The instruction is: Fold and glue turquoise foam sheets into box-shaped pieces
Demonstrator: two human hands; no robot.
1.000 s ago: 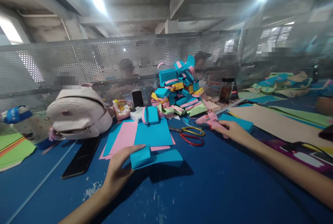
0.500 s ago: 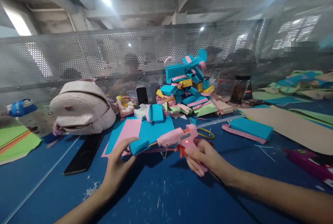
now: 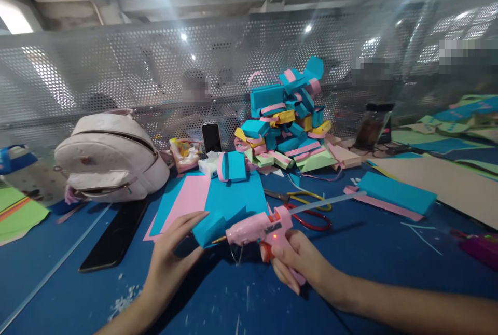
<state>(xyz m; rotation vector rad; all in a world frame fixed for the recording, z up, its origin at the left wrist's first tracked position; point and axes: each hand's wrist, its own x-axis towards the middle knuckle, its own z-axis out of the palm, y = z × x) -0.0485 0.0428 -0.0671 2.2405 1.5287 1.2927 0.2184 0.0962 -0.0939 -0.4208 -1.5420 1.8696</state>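
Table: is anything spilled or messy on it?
Maybe: white flecks lie scattered on the blue table, beside the left forearm. They look odd because they break up the mostly plain blue. I can't tell what they are.

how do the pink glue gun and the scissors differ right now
The pink glue gun is held in the right hand; the scissors lie on the table, unheld. The pink glue gun has a lit red light, while the scissors show none. The pink glue gun's body is mostly pink; the scissors have yellow and red handles. Both are hand tools.
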